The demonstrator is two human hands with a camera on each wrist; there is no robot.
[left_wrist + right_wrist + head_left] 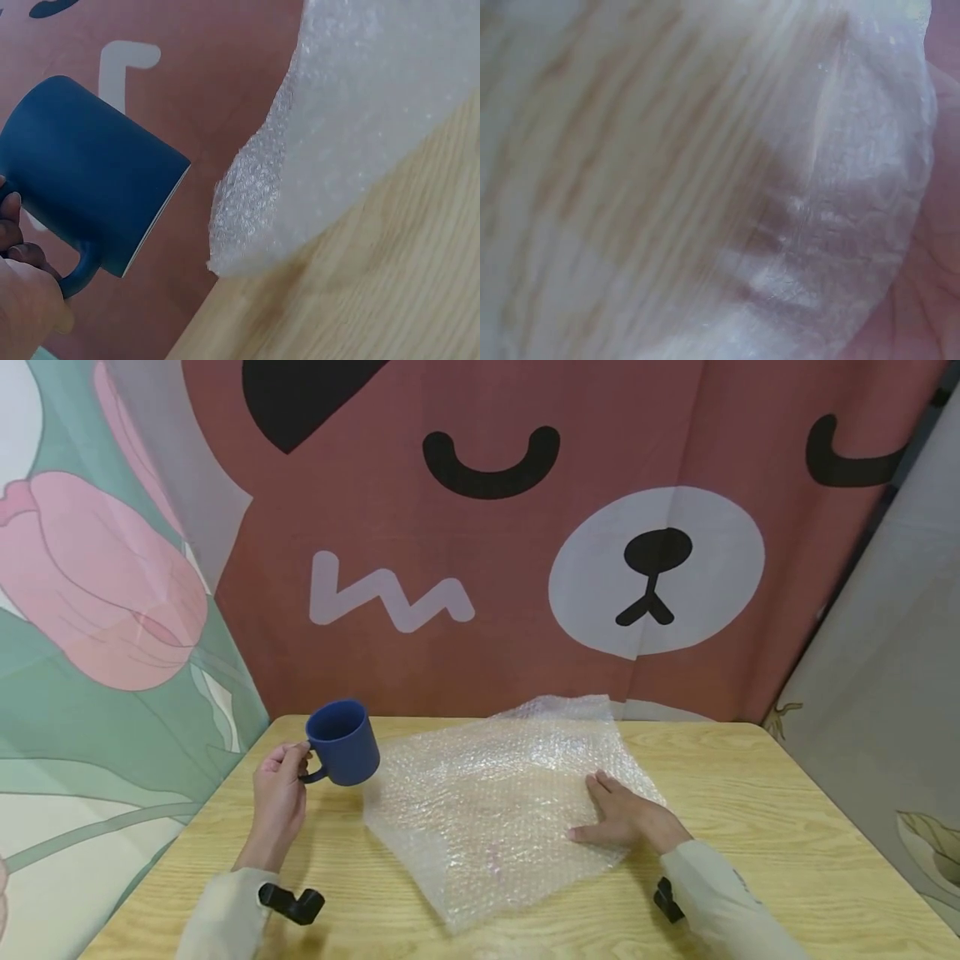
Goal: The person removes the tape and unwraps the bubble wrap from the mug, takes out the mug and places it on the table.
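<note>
A dark blue mug [347,752] is held by its handle in my left hand [281,789], lifted above the table at the left. The left wrist view shows the mug [90,172] tilted, with fingers curled round its handle. A sheet of bubble wrap [502,810] lies spread over the middle of the table, its far edge raised a little. My right hand [626,814] rests on the right part of the sheet, palm down with fingers spread. Close up in the right wrist view, the clear wrap [855,180] lies beside the palm.
The light wooden table [742,810] ends at a printed curtain with a bear face [510,652]. A curtain with a pink tulip [112,585] hangs at the left, and a pale curtain [877,693] at the right. Black wrist mounts [291,903] sit at both cuffs.
</note>
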